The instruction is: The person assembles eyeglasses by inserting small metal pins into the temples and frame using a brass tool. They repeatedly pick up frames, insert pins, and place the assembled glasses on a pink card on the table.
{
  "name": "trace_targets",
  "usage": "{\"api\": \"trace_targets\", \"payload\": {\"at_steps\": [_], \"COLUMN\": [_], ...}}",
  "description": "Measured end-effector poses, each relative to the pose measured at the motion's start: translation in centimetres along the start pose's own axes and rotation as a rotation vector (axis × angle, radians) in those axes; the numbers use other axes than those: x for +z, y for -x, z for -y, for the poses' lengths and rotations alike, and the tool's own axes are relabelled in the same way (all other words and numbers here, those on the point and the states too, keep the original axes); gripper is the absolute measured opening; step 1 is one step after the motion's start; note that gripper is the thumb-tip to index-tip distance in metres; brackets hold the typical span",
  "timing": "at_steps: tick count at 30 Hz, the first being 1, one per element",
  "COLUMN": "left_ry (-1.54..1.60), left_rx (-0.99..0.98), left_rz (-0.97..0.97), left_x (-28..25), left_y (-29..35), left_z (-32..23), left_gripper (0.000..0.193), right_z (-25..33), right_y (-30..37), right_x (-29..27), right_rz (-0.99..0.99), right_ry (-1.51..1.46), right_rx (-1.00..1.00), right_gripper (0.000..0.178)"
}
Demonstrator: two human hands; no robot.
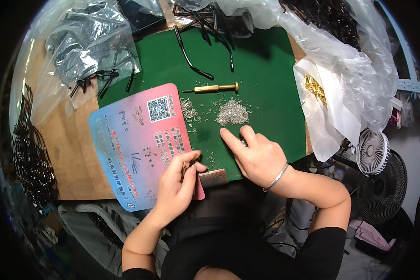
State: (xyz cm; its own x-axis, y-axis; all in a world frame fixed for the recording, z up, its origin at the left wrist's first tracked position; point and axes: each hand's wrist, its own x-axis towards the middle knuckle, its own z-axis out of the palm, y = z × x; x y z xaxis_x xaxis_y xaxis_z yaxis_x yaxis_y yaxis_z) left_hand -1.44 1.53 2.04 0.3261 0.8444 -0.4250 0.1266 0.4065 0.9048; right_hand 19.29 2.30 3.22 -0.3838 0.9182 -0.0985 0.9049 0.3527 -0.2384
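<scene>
My left hand is closed over the lower right corner of a pink and blue printed card. A small gold-brown part shows between its fingers; its exact shape is mostly hidden. My right hand reaches out with the index finger toward the near edge of a heap of tiny silver screws. The other fingers are curled in, and something small and dark glints between them, too covered to name. Left of that heap lies a looser scatter of tiny screws. A brass screwdriver rests just beyond both.
A green mat covers the wooden table. Black glasses temples lie at the back. Plastic bags crowd the far left, and white wrapping with gold parts the right. A ridged metal block sits at the near edge; fans stand right.
</scene>
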Motion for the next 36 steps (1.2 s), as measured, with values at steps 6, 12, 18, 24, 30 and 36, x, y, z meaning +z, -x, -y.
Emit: {"api": "trace_targets", "payload": {"at_steps": [6, 12, 18, 24, 30, 36], "left_ry": [-0.052, -0.361, -0.431, -0.526, -0.546, -0.516], "left_rx": [0.014, 0.326, 0.397, 0.42, 0.447, 0.411], "left_rz": [-0.03, -0.171, -0.273, -0.322, -0.345, -0.312], "left_x": [0.0, 1.2, 1.8, 2.3, 2.2, 2.0], "left_y": [-0.4, -0.4, -0.5, -0.4, -0.6, -0.7], "left_z": [0.7, 1.5, 1.9, 2.1, 2.3, 1.9], "left_gripper": [0.023, 0.025, 0.026, 0.03, 0.032, 0.03], "right_z": [0.4, 2.7, 2.6, 3.2, 1.7, 1.3], "right_y": [-0.2, -0.1, -0.2, -0.4, -3.0, -3.2], "right_x": [0.1, -1.6, -0.4, -1.2, -2.3, -2.1], "right_rz": [0.083, 0.354, 0.162, 0.243, 0.708, 0.856], "right_ry": [-0.208, -0.723, -0.66, -0.517, -1.221, -1.376], "right_rx": [0.024, 0.039, -0.098, -0.072, 0.306, 0.45], "right_gripper": [0.044, 0.038, 0.028, 0.029, 0.034, 0.033]}}
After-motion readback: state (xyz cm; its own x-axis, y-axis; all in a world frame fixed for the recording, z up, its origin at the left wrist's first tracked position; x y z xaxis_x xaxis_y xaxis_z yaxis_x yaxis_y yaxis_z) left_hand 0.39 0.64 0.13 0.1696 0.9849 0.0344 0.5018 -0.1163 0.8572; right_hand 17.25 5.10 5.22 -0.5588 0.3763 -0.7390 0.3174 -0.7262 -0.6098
